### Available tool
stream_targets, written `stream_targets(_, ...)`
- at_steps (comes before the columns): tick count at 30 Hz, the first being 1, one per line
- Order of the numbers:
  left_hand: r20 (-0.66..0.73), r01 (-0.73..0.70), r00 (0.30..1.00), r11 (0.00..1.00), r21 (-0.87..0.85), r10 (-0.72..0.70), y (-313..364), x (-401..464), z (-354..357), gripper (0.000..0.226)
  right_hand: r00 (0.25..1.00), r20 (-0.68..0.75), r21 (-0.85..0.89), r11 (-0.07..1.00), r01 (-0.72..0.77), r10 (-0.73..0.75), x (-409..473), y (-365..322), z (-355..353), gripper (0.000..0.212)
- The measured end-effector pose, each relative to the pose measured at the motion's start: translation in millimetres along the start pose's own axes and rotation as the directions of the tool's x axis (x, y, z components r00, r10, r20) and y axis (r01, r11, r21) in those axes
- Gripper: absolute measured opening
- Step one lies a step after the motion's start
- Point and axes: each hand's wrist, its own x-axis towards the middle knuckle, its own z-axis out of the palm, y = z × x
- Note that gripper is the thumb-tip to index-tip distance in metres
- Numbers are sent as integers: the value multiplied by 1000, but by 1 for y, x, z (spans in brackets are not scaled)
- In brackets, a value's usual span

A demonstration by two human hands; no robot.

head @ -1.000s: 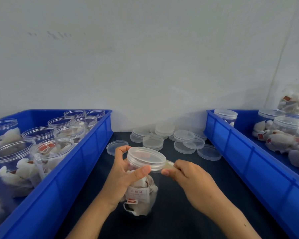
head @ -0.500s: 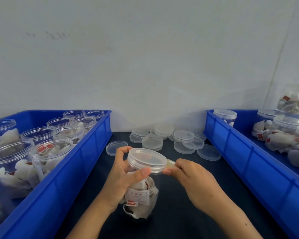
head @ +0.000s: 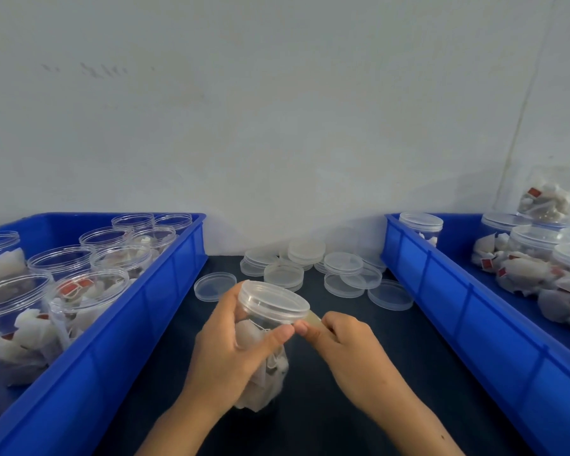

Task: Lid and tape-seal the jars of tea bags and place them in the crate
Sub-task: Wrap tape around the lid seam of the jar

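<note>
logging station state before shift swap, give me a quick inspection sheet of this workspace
surface: dark table top between two crates, against a pale wall
job's things: lidded jar of tea bags held over the table, tape strip at its lid rim; left blue crate holds open jars with no lids; right blue crate holds lidded jars
clutter: loose clear lids scattered and stacked at the back of the table
grippers: left hand grips the jar; right hand pinches the tape strip
cables: nothing seen
surroundings: clear bag of tea bags behind the right crate
</note>
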Motion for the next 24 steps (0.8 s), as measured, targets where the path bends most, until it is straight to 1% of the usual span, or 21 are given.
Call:
stream_targets(2,-56,16,998,998,65,-12,0,1,2,83,999,-31,-62,998,24,-26,-1,-2,5,54)
stream_targets(4,-93,55,995,995,83,-47,-2,3,2,87,998,-30,-93,995,47,-50,-3,-5,7,50)
stream_targets(6,-111,89,990,995,43,-84,-6,5,2,89,997,38,-36,997,68,-67,-4,-6,7,40)
stream_targets(8,-125,113,986,994,-11,-114,-9,6,0,83,989,108,-22,994,103,-100,-6,-8,3,34)
stream_targets(9,-131,114,985,993,-27,-116,-9,6,-1,79,986,115,-43,991,126,-121,-7,-8,-1,37)
stream_targets(11,-131,102,986,994,-46,-107,-9,7,-3,75,981,114,-130,976,174,-159,-8,-8,-11,56)
stream_targets(13,-117,101,987,994,-51,-106,-9,8,-3,73,973,131,-196,958,211,-188,-7,-7,-22,77)
stream_targets(14,-108,102,988,993,-57,-107,-9,9,-3,73,971,134,-212,951,223,-197,-7,-5,-26,81)
stream_targets(15,-98,101,989,993,-63,-107,-9,9,-3,72,970,131,-229,946,230,-204,-6,-4,-29,81)
stream_targets(17,-81,103,991,991,-83,-109,-9,10,-4,71,971,112,-273,933,233,-210,-5,-2,-29,73)
stream_targets(19,-58,124,989,982,-139,-133,-10,11,-6,69,972,90,-306,923,234,-217,-5,-2,-24,67)
stream_targets(21,-4,154,987,967,-202,-158,-11,10,-8,66,975,69,-338,914,223,-213,-4,-2,-21,63)
stream_targets(24,84,172,984,954,-247,-156,-11,10,-12,64,983,46,-401,899,179,-175,-2,-1,-22,65)
